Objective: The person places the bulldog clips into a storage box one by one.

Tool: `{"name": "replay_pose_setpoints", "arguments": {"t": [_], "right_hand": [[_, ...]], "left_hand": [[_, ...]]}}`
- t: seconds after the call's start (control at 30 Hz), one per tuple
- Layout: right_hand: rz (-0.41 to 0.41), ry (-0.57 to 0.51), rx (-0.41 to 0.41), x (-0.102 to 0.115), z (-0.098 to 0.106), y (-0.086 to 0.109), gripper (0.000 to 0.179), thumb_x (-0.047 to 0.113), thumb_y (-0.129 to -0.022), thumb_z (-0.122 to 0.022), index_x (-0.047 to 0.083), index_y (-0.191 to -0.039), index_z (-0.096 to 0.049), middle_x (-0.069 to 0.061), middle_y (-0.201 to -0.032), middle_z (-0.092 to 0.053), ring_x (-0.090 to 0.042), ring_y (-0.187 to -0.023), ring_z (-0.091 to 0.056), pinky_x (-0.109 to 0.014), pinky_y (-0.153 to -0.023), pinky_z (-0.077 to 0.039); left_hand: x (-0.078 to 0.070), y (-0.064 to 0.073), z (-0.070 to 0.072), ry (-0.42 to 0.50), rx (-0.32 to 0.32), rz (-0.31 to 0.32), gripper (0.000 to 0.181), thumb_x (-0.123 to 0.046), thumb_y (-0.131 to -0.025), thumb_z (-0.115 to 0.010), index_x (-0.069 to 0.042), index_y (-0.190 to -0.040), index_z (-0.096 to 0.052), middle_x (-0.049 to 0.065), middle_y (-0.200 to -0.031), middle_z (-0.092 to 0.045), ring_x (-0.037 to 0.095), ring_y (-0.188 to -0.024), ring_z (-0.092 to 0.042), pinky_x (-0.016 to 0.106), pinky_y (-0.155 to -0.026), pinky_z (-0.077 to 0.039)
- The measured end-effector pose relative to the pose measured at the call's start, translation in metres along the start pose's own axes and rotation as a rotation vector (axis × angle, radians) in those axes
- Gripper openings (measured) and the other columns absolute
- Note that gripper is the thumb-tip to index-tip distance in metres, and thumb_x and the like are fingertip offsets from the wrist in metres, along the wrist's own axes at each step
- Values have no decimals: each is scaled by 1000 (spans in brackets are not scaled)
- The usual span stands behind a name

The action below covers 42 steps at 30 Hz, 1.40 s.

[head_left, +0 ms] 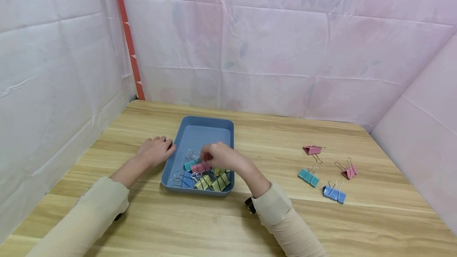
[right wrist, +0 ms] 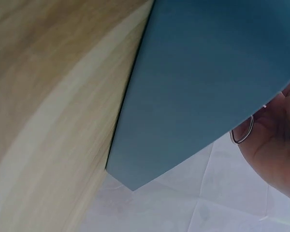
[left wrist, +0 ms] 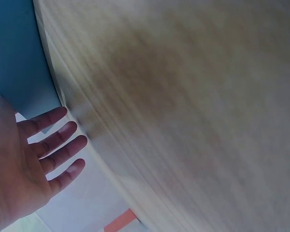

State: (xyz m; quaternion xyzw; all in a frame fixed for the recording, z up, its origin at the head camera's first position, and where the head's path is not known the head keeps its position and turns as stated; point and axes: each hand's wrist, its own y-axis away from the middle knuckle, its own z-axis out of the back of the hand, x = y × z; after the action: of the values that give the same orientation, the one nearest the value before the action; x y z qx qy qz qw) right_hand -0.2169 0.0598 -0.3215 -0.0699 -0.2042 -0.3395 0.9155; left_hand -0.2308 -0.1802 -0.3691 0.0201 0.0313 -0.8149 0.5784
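A blue tray point(head_left: 210, 122) holds several binder clips bunched at its near end. Over that bunch my right hand point(head_left: 221, 156) is lowered, with curled fingers at a pink binder clip point(head_left: 200, 167). In the right wrist view a wire handle point(right wrist: 242, 130) shows against that hand, while the tray wall hides the rest of the clip. Beside the pink clip lie a teal clip point(head_left: 191, 164), a blue clip point(head_left: 187, 179) and yellow clips point(head_left: 220, 182). My left hand point(head_left: 155, 152) rests at the tray's left rim, its fingers point(left wrist: 63, 153) extended and loosely spread.
Right of the tray on the wooden table point(head_left: 264, 225) lie more binder clips: a pink one point(head_left: 312, 150), a second pink one point(head_left: 350, 171), a teal one point(head_left: 308, 177) and a blue one point(head_left: 334, 194). White cloth walls point(head_left: 267, 58) enclose the table's back and sides.
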Motion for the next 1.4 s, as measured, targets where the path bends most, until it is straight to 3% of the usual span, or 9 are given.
{"name": "replay_pose_setpoints", "arguments": {"t": [0.13,0.4,0.83,1.07,1.4], "right_hand": [[18,-3,-7,-1,1,1,10,0,-85,-62,3,-93,-67,-3,-83,-64,-10,-70,-55,-21,-62,-45],[-23,-43,-35,-1,10,5,13,-2,-84,-59,4,-93,-67,-3,-84,-64,-11,-73,-58,-23,-65,-47],[-81,-65,-135,-16,45,27,13,-1,-87,-57,2,-96,-64,-5,-89,-63,-15,-82,-59,-26,-73,-48],[-116,-8,-220,-27,61,52,9,0,-85,-60,1,-92,-65,-4,-83,-63,-18,-79,-60,-29,-71,-48],[-244,47,-268,-45,69,103,7,4,-86,-60,2,-92,-65,-4,-82,-62,-20,-78,-59,-37,-69,-48]], "left_hand": [[0,-1,0,1,3,2,45,-33,-96,-36,3,-113,-58,23,-110,-55,38,-101,-52,54,-84,-39],[1,0,1,-3,12,3,46,-33,-96,-35,3,-114,-57,23,-111,-55,39,-102,-51,54,-85,-39],[-1,-4,1,-8,35,9,49,-34,-97,-34,3,-119,-56,25,-117,-53,40,-107,-49,54,-87,-38],[3,-2,-1,-7,27,15,49,-34,-97,-34,3,-119,-56,25,-119,-52,41,-109,-48,55,-88,-37],[1,-2,-2,-12,-10,4,45,-33,-96,-35,2,-112,-59,22,-111,-56,38,-101,-53,53,-81,-41]]}}
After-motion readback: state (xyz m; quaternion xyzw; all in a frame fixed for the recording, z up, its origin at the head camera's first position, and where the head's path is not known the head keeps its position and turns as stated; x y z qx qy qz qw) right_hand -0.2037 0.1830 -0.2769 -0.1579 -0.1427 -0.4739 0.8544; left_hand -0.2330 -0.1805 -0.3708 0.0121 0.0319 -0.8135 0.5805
